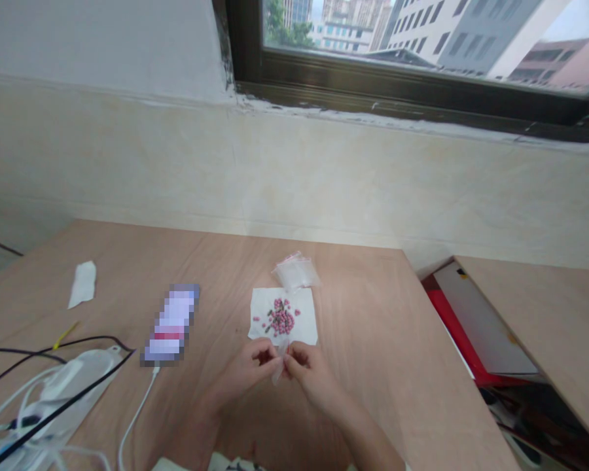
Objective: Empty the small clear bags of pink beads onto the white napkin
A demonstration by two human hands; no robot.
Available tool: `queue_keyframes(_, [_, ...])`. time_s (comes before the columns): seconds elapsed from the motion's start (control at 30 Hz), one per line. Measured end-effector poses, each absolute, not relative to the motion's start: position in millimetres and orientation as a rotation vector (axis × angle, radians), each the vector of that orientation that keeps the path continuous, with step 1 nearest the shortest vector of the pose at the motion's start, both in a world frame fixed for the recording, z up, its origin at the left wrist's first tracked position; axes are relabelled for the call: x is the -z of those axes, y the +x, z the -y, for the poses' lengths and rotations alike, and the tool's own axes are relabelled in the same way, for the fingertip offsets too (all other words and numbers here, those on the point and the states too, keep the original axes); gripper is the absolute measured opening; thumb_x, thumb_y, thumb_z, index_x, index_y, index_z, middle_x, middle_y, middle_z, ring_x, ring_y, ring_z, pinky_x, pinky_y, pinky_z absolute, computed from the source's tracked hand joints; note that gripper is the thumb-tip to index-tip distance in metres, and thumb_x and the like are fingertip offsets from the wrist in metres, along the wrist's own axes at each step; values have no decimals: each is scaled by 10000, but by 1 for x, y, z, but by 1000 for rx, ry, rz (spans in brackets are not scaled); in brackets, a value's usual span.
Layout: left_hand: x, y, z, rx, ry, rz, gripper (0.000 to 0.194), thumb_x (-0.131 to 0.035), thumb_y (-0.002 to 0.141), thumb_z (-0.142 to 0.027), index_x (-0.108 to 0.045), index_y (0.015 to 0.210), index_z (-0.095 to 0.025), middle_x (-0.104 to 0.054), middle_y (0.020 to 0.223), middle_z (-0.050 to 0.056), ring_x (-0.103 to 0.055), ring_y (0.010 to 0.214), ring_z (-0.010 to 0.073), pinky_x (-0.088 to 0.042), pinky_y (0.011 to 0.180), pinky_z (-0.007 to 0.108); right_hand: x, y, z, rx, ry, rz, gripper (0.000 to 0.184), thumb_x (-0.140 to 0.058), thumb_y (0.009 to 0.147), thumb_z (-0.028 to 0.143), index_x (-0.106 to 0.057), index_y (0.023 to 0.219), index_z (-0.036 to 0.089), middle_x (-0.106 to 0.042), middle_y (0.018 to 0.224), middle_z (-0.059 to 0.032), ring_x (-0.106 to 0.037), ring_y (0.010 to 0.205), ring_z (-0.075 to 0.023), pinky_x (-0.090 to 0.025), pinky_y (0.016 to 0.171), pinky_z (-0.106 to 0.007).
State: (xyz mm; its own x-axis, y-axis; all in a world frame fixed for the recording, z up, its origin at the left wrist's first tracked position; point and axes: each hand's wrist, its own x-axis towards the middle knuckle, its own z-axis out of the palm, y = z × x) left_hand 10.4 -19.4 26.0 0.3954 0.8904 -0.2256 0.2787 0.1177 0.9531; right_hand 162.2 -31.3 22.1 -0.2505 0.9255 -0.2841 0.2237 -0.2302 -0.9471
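Beneath the window [373, 91], a wooden table [412, 366] meets a pale wall [324, 183].
Left hand [245, 367] and right hand [313, 371] pinch a clear plastic bag [277, 374] with their fingers [270, 367], near white paper [260, 298].

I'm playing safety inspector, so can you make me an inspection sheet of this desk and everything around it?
Surface: light-brown wood-look desk.
Job's things: small pink and dark pieces heaped on a squarish white paper sheet; flat clear plastic bags with pinkish edges at its far edge.
Clutter: oblong phone with a blurred-out screen; white paper scrap.
Grippers: left hand and right hand pinch a small clear plastic bag by the sheet's near edge.
Cables: thin white cord plugged into the phone; black cord across a white plastic power strip.
Surroundings: pale wall; dark-framed window.
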Motion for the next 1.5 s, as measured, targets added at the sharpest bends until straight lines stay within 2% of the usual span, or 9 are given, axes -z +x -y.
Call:
queue_keyframes(0.2, [-22, 8, 12, -720, 1532, -1347, 165, -470, 638, -160, -372, 506, -169, -354, 513, -65, -349, 493, 83, -266, 474, 191, -23, 165, 27, -1246, -1686, 1485, 142, -410, 623, 152, -363, 490, 175, -351, 472, 55, -345, 493, -83, -249, 467, -199])
queue_keyframes(0.37, [-26, 20, 19, -693, 1665, -1303, 179, -444, 650, -140, -342, 508, -177, -323, 522, -67, -331, 493, 81, -258, 472, 192, -18, 154, 29, -1292, -1607, 1550, 51, -415, 643, 169, -442, 599, 169, -432, 526, 36, -387, 502, -98, -287, 481, -208])
queue_keyframes(0.53, [-31, 15, 20, -711, 1714, -1280, 151, -470, 652, -127, -400, 525, -169, -385, 561, -52, -377, 538, 88, -282, 499, 196, -7, 154, 26, -1224, -1638, 1454, 177, -381, 636, 128, -547, 678, 172, -532, 586, -15, -465, 565, -144, -326, 524, -238])
queue_keyframes(0.67, [-23, -1, 17, -658, 1527, -1249, 123, -454, 750, -283, -518, 763, -179, -501, 688, -21, -463, 640, 116, -357, 582, 216, -6, 163, 20, -1341, -1497, 1250, 210, -395, 672, 193, -581, 771, 184, -550, 617, -11, -480, 589, -147, -333, 500, -229])
queue_keyframes(0.83, [-9, -13, 17, -607, 1225, -1173, 363, -398, 788, -395, -428, 1085, -188, -539, 900, 32, -506, 704, 125, -404, 665, 257, -14, 161, 12, -1591, -1235, 1141, 196, -466, 681, 295, -575, 792, 176, -550, 683, -8, -466, 590, -118, -327, 490, -212])
queue_keyframes(1.07, [8, -15, 17, -663, 1057, -1051, 298, -452, 764, -413, -500, 897, -151, -533, 684, -12, -513, 611, 101, -424, 591, 229, -3, 153, 2, -1732, -1151, 1039, 309, -537, 638, 442, -504, 784, 172, -401, 506, 64, -293, 387, -57, -206, 380, -193])
queue_keyframes(1.27, [22, -23, 9, -800, 938, -1203, 290, -577, 663, -412, -506, 708, -134, -540, 580, -30, -495, 486, 80, -415, 482, 204, 18, 155, -2, -1526, -1365, 897, 366, -521, 631, 524, -366, 746, 213, -476, 494, 76, -326, 319, -52, -227, 342, -181])
queue_keyframes(1.37, [24, -27, 8, -862, 895, -1285, 299, -610, 624, -408, -516, 690, -132, -550, 564, -34, -497, 462, 79, -415, 470, 203, 24, 154, -1, -1596, -1341, 942, 372, -537, 623, 525, -398, 740, 200, -564, 615, 26, -399, 355, -58, -288, 356, -190])
queue_keyframes(1.5, [25, -32, 8, -906, 845, -1337, 304, -637, 591, -395, -531, 700, -131, -569, 553, -32, -509, 449, 84, -422, 453, 206, 30, 149, 0, -1649, -1361, 1004, 371, -591, 575, 508, -463, 678, 176, -538, 556, 34, -396, 369, -58, -293, 368, -193])
